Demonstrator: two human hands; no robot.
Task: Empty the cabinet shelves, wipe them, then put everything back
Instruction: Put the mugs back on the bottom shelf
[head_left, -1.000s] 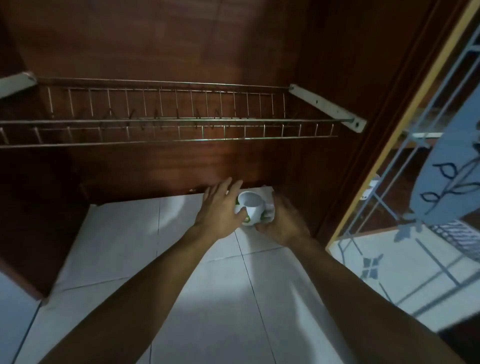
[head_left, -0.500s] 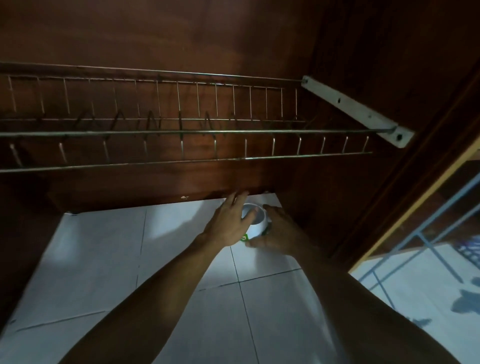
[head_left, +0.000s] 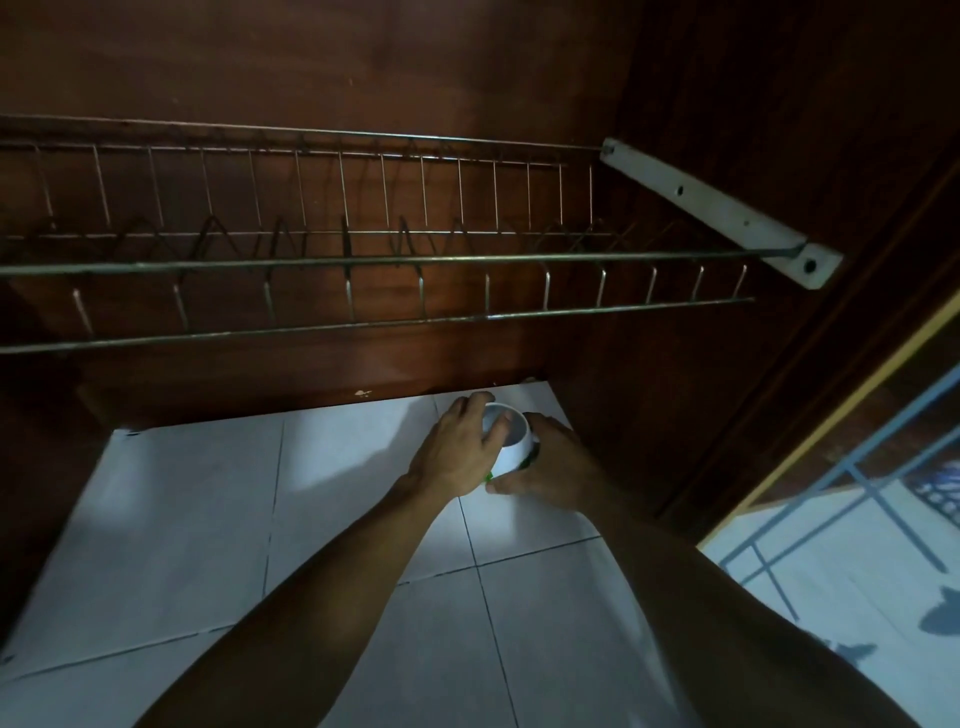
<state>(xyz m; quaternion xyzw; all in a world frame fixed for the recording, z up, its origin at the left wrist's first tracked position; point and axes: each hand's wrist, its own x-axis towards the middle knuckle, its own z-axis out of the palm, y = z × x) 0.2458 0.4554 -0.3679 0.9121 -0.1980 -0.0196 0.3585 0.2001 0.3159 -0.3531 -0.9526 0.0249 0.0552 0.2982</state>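
A white cup (head_left: 515, 441) with green print sits at the back right corner of the white tiled cabinet shelf (head_left: 197, 499). My left hand (head_left: 457, 452) curls over its rim from the left, fingers dipping onto the opening. My right hand (head_left: 550, 467) wraps the cup's right side and base. Above, a bare wire dish rack (head_left: 363, 260) spans the dark wooden cabinet (head_left: 311, 67).
A white metal bracket (head_left: 722, 213) fixes the rack to the right cabinet wall (head_left: 727, 389). Beyond the cabinet's right edge lies a light floor with a blue metal frame (head_left: 852, 467).
The view has tilted and moved closer to the shelf. Both hands stay on the cup near the back right corner, with my left fingers now further over its rim.
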